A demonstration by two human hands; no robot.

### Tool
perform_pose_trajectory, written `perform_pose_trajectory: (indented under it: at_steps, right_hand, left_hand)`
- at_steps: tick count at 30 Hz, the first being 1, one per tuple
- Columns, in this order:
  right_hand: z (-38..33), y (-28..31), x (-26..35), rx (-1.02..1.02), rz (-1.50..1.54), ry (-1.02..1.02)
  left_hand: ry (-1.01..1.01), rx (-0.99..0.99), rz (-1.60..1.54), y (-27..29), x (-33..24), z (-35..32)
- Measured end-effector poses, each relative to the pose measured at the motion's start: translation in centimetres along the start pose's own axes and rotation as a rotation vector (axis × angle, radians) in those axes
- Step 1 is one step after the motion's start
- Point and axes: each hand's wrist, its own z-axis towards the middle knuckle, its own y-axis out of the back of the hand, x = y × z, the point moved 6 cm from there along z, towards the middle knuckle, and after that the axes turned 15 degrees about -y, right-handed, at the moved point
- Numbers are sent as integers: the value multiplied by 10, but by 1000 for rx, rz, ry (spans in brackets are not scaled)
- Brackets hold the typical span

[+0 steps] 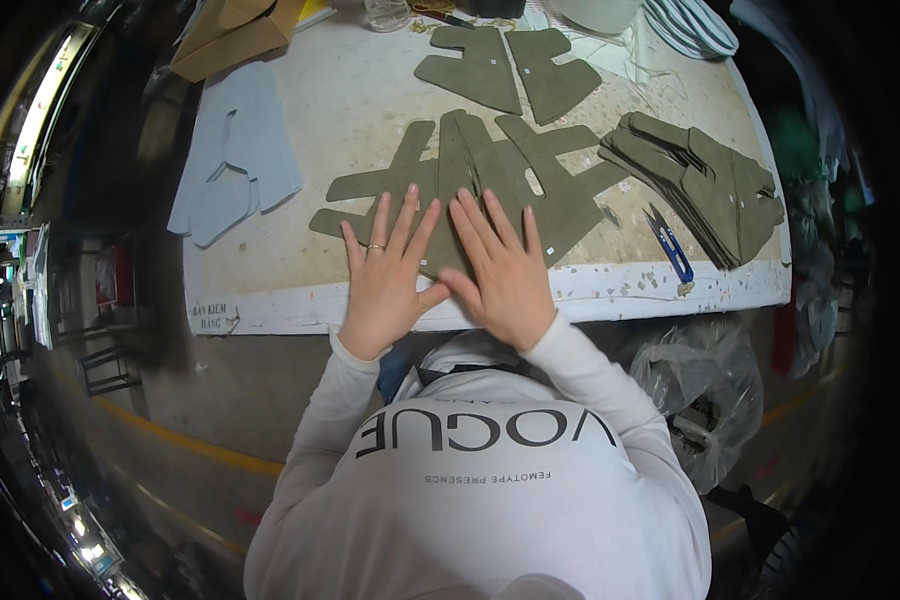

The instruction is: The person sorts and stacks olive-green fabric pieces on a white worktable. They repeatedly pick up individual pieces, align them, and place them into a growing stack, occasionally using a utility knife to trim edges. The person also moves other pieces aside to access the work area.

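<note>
Several olive-green cut pieces (457, 150) lie fanned out on the worktable before me, some with slots and small holes. My left hand (390, 268) rests palm down on their near left part, fingers spread, a ring on one finger. Beside it my right hand (503, 262) lies flat on the near middle of the same pieces, its fingers stretched out. The two thumbs come close together near the table's front edge. Both hands hide part of the pieces below them. Beyond lie two more olive pieces (480, 68) side by side, with small white labels on them.
A stack of olive pieces (705, 180) lies at the right, with blue-handled thread snips (672, 245) next to it. Light grey pieces (240, 160) lie at the left. A cardboard box (235, 38) stands far left. A clear plastic bag (700, 385) is below the table's right front edge.
</note>
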Motion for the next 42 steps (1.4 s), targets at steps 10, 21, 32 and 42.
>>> perform_pose_trajectory:
  at_steps: [10, 21, 32, 42]
  right_hand:
    - [-27, 59, -44, 149, 587, 17]
    - [17, 39, -28, -40, 194, 65]
    - [3, 19, -3, -94, -100, 109]
    - [13, 19, -1, -16, -21, 23]
  left_hand:
    - [379, -609, -215, 37, 42, -25]
    - [507, -440, -807, 6, 35, -11]
    - [103, -19, 60, -3, -14, 11]
    - [79, -105, -36, -5, -12, 8]
